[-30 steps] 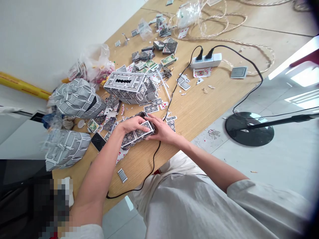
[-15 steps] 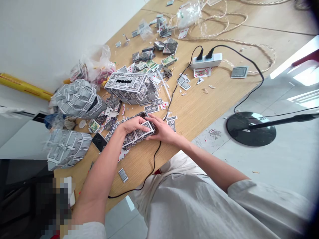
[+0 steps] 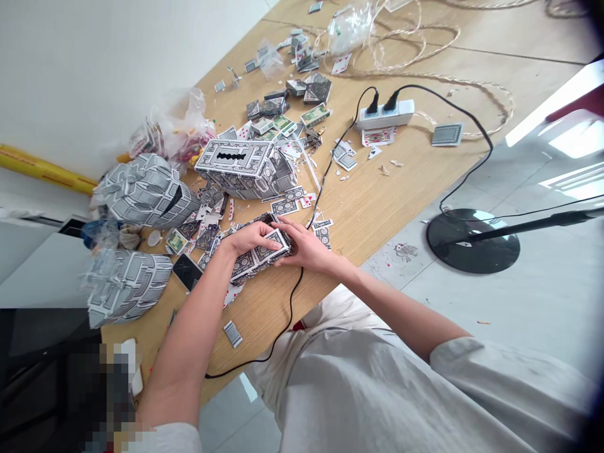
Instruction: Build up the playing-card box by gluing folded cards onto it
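Between my hands, low over the table's near side, is a box made of black-and-white patterned playing cards. My left hand grips its upper edge, the thumb lying on a card on the outer face and the fingers reaching over, partly hidden inside. At the box's right end my right hand is closed around the corner, fingertips on the edge. Just beyond stands a larger card-covered box with a dark wavy slot on top. Loose cards lie close to my hands.
A white power strip carries two black plugs; its black cable runs past my right hand. Card-built rounded forms and a phone are at left. Card packs, plastic bags and rope lie farther back. A black stand base is on the floor.
The view has shifted slightly, so the surroundings appear a little displaced. Both hands keep their grip on the card box, with hardly any visible movement.
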The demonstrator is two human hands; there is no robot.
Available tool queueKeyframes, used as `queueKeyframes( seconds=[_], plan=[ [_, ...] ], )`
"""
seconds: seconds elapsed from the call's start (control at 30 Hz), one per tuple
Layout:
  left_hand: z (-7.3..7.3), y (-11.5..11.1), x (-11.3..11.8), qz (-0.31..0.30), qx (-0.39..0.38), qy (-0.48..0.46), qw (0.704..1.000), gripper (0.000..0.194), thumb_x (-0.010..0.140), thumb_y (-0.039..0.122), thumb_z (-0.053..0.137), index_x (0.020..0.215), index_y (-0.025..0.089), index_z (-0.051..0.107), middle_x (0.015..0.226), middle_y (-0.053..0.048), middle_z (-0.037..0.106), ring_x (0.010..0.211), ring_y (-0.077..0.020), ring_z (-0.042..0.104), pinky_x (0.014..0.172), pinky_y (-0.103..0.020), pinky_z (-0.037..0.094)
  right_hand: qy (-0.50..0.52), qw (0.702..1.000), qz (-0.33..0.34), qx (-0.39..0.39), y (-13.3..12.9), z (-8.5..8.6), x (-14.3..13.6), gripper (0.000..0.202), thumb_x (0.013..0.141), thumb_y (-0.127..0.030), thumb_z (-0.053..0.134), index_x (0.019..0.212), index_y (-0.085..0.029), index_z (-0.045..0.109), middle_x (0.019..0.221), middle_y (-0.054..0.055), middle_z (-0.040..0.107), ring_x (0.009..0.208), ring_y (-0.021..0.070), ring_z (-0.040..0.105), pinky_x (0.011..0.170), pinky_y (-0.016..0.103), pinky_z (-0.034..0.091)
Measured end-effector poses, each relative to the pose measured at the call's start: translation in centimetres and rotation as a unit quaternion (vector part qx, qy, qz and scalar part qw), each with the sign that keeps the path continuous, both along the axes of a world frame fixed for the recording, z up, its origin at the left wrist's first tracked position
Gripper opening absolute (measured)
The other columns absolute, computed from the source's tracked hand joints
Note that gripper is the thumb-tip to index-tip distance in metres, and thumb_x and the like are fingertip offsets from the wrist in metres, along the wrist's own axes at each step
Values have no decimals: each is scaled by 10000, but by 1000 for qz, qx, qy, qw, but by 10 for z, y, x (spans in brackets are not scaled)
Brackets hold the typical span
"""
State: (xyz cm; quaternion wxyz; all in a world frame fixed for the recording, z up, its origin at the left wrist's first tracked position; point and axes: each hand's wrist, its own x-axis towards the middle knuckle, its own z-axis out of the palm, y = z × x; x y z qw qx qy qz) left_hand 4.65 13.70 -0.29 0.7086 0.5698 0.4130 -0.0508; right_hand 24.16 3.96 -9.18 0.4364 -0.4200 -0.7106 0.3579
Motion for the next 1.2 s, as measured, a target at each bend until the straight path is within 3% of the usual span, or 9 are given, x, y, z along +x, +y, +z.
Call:
queueKeyframes(
  seconds=[0.47, 0.87, 1.2],
  plan=[
    [2, -2, 1, 7, 12, -2, 1000, 379, 613, 416, 959, 743, 109, 780, 699, -51, 740, 562, -138, 632, 532, -228, 476, 4, 1000, 1, -7, -1, 0, 0, 1078, 718, -455, 995, 1638, -309, 452, 1726, 158, 394, 1586, 369, 414, 1295, 567, 373],
    [27, 1, 6, -34, 30, 8, 999, 401, 638, 418, 978, 826, 102, 818, 743, -55, 753, 594, -131, 623, 556, -228, 474, 17, 1000, 0, -2, 1, -4, 0, 1051, 711, -453, 995, 1614, -292, 481, 1718, 168, 403, 1578, 366, 426, 1295, 559, 375],
    [34, 1, 6, -36, 33, 11, 999, 368, 670, 391, 967, 861, 108, 828, 789, -61, 776, 634, -144, 660, 585, -230, 521, 11, 1000, -2, -2, 1, -4, 0, 1052, 714, -457, 994, 1615, -290, 476, 1716, 172, 404, 1574, 368, 433, 1295, 565, 370]
  ],
)
